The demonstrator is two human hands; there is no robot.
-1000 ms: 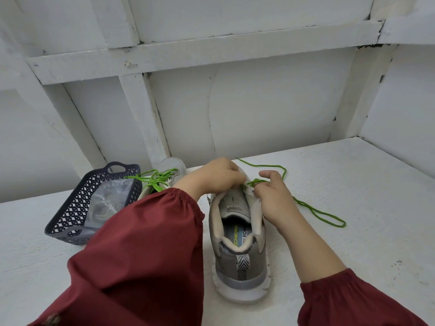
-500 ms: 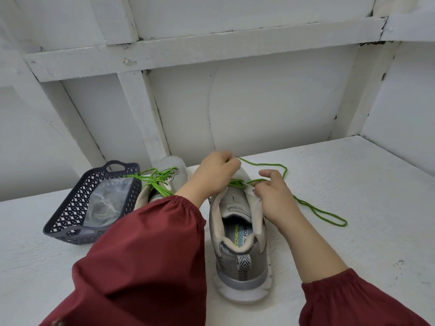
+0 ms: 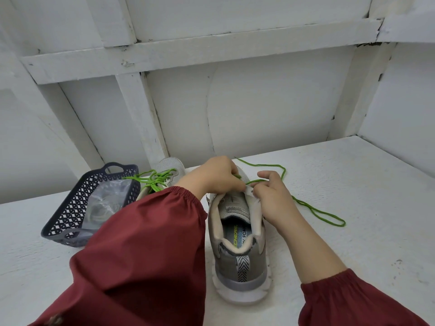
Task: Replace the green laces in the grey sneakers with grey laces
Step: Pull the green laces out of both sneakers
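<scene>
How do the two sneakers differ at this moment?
The near sneaker, heel to camera, has the left hand and right hand at its eyelets; the far sneaker sits untouched, half hidden behind a sleeve. The near lace trails loose over the table; the far lace is bunched on top. Both sneakers are grey, toes toward the wall.

We see a white table. A sneaker stands at centre, heel toward 6 o'clock. A second sneaker sits at 11, a basket at 9, and a lace loops toward 3.
</scene>
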